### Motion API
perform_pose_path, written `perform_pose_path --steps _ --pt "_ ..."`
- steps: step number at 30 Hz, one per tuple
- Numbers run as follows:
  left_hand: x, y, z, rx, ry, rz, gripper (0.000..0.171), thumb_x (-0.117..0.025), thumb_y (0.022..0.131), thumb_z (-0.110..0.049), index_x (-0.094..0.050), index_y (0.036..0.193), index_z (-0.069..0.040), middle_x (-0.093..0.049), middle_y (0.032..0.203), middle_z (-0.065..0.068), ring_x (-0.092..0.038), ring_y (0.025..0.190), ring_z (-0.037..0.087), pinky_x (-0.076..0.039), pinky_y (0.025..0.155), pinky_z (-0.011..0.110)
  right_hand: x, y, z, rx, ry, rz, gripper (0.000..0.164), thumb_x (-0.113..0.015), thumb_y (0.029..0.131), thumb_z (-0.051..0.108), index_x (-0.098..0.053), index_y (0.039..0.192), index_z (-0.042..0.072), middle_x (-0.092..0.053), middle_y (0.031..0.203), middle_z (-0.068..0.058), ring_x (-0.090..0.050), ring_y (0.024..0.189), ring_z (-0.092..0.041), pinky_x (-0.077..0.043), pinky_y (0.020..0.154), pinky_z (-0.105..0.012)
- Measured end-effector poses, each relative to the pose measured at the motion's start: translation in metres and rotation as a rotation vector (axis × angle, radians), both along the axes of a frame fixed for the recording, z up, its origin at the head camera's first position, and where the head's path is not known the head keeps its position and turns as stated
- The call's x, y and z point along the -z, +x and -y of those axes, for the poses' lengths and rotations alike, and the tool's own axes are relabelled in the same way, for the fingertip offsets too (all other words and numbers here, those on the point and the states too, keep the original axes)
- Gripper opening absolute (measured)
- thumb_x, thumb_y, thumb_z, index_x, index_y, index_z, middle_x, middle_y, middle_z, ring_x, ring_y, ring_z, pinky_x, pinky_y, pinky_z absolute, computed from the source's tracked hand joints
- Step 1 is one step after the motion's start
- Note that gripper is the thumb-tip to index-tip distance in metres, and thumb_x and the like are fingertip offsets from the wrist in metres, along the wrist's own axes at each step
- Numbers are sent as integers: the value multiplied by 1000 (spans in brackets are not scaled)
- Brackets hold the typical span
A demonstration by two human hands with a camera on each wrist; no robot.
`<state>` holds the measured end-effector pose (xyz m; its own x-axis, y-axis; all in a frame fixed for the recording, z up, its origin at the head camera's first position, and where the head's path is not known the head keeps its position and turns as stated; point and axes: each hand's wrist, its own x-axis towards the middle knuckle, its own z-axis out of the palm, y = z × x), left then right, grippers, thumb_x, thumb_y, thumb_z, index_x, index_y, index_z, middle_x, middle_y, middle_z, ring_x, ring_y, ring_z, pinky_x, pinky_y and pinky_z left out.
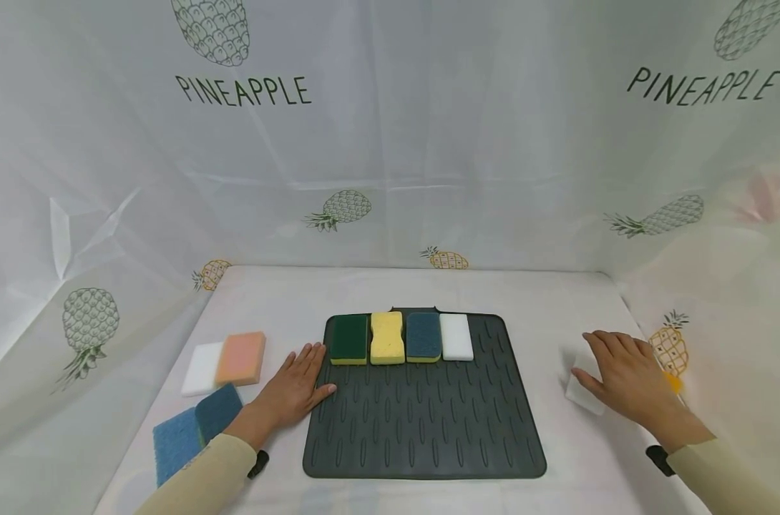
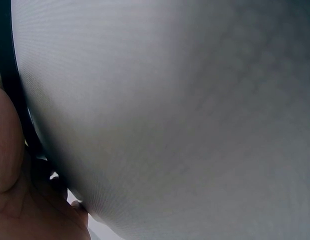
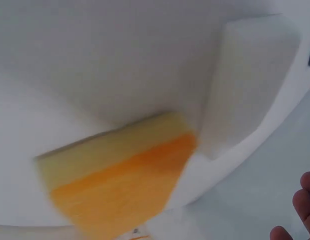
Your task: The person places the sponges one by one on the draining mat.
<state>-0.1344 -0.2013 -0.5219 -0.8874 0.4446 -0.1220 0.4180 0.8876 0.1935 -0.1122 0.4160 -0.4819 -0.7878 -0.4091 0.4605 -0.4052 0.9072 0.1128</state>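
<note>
A dark grey ridged mat lies on the table. My left hand rests at its left edge, fingers extended and touching the rim. In the left wrist view only part of that hand shows at the lower left; pale blur fills most of the rest. Off to the right, my right hand hovers above a white sponge, partly hiding it, with thumb and fingers apart. Beside it is an orange-and-yellow sponge, mostly hidden by the hand in the head view.
Across the mat's top stand a green-topped sponge, a yellow sponge, a blue-topped sponge and a white sponge. Left of my left hand lie a peach sponge, another white sponge, a dark blue sponge and a blue pad.
</note>
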Motion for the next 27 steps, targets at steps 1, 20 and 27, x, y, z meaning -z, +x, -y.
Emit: perform_pose_path --steps 1,20,27 --pt "0 0 0 0 1 -1 84 -50 109 -53 -25 165 6 -27 172 24 -22 161 43 -22 129 63 1 4 -5 12 0 11 85 -38 104 73 -61 130 -4 -64 122 -25 -58 111 -48 -45 87 -68" --pt "-3 2 -3 10 19 -14 81 -53 110 -47 -27 163 9 -29 170 27 -24 159 46 -24 127 64 28 34 -32 74 -8 40 96 -49 94 82 -61 130 -6 -64 121 -27 -56 109 -49 -44 84 -66" --pt "1 1 0 9 15 -14 84 -52 109 -49 -24 164 8 -26 171 25 -22 160 44 -22 128 64 28 38 -32 118 -6 64 108 -55 86 87 -60 132 -10 -61 123 -30 -53 111 -50 -43 84 -66"
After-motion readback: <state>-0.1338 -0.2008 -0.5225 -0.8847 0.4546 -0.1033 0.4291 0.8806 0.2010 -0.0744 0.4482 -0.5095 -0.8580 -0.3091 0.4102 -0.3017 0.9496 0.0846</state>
